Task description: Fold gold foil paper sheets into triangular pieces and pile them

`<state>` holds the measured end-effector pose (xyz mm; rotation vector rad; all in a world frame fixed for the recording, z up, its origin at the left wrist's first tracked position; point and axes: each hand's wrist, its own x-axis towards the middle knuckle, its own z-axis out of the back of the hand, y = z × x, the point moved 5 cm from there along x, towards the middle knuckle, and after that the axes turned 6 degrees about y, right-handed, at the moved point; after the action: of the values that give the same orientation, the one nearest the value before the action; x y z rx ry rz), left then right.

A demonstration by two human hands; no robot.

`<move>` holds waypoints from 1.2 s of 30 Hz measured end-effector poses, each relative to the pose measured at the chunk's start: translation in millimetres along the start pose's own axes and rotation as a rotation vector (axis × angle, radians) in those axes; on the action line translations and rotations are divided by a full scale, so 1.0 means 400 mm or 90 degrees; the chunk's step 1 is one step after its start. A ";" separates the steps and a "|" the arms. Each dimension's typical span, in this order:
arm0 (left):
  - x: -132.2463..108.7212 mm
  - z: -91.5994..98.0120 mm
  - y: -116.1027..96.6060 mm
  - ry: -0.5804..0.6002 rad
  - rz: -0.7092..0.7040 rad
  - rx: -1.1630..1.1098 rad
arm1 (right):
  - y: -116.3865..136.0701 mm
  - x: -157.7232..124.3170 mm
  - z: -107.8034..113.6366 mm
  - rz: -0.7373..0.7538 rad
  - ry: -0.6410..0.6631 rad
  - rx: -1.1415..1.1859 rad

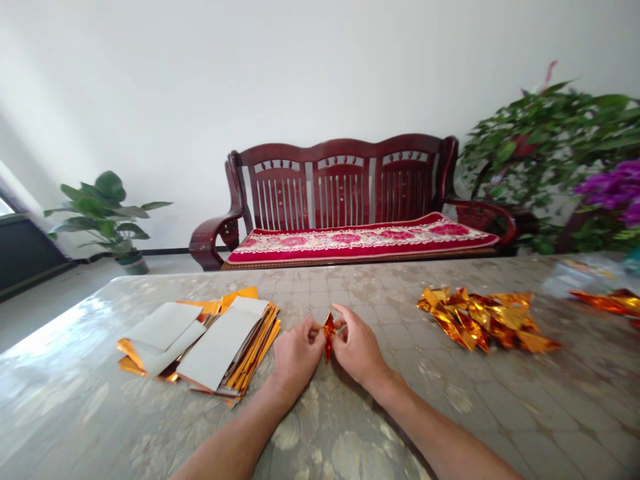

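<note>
Between my hands, near the middle of the patterned table (380,417), a small folded piece of shiny orange foil paper (329,337) stands upright with pointed ends. My left hand (299,348) pinches its left side, fingers curled. On its right side my right hand (359,348) grips it between thumb and fingers, with one finger stretched forward. A stack of foil sheets (223,343), white side up with orange edges, lies to the left. To the right is a pile of folded gold-orange foil pieces (483,319).
At the table's right edge lie a clear plastic bag (583,275) and more orange foil (610,302). Beyond the table stands a dark red wooden bench (340,190) with a red floral cover (350,245). Potted plants (107,213) flank it.
</note>
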<state>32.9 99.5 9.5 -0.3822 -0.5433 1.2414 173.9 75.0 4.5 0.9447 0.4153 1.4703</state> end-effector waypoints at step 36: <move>0.043 -0.020 0.047 -0.025 0.033 -0.459 | 0.048 -0.022 0.039 0.209 -0.023 -0.120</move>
<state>26.6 121.7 -4.1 -0.9812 -1.0180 1.0711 172.3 59.3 25.6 0.9159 0.0924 1.7517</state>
